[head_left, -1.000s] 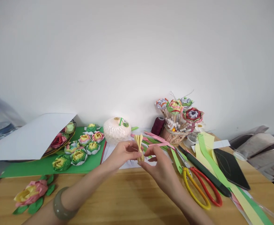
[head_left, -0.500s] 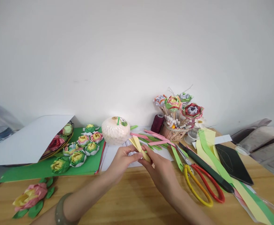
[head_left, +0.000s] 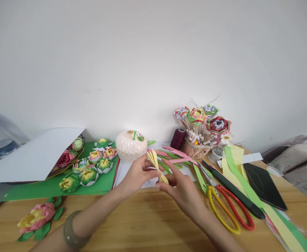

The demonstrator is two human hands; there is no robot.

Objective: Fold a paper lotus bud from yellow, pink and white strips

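Observation:
Between both hands is a bundle of yellow folded paper (head_left: 153, 158), its pleats fanned at the upper end and narrow in the middle. My left hand (head_left: 136, 175) pinches it near the waist, thumb across the front. At the lower end, the thumb and fingers of my right hand (head_left: 182, 190) close on the paper, while the index finger stands away from it. Pink folded strips (head_left: 178, 153) and green folded strips (head_left: 169, 168) lie just beyond the hands on white paper (head_left: 120, 171). Scissors (head_left: 223, 206) with yellow and red handles rest right of my right hand.
Several paper lotus flowers (head_left: 89, 176) sit on a green sheet (head_left: 51, 189) at the left. A pink lotus (head_left: 45, 210) lies nearer. Behind stand a wrapped white fruit (head_left: 129, 148), a thread spool (head_left: 178, 139) and a basket (head_left: 195, 150) of flowers. A dark-handled cutter (head_left: 234, 190) lies right.
The pleats of the yellow paper are spread wider at the upper end. My right index finger has lifted off the paper. The view has shifted slightly.

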